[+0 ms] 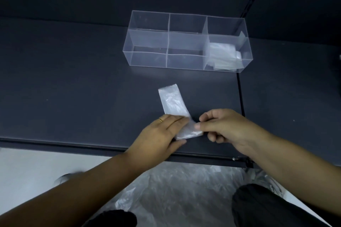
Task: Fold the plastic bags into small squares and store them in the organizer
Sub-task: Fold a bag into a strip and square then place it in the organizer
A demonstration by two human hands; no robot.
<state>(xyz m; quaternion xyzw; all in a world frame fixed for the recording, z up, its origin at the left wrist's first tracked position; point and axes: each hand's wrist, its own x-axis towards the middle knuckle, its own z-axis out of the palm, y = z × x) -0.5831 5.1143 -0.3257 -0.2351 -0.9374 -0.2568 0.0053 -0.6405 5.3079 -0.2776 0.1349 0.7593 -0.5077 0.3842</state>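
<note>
A clear plastic bag (pixel 172 102), folded into a narrow strip, lies on the dark table (pixel 73 79) near its front edge. My left hand (pixel 162 132) lies flat on the strip's near part, fingers straight, pressing it down. My right hand (pixel 223 125) pinches the strip's near end between thumb and fingers, bending it over toward the right. Behind them stands a clear organizer (pixel 147 55) with three compartments. Its right compartment holds several folded bags (pixel 223 56); the other two look empty.
Loose clear plastic bags (pixel 175 193) lie on my lap below the table's front edge. A seam (pixel 240 97) runs front to back on the table's right side. Dark walls close in the back and right.
</note>
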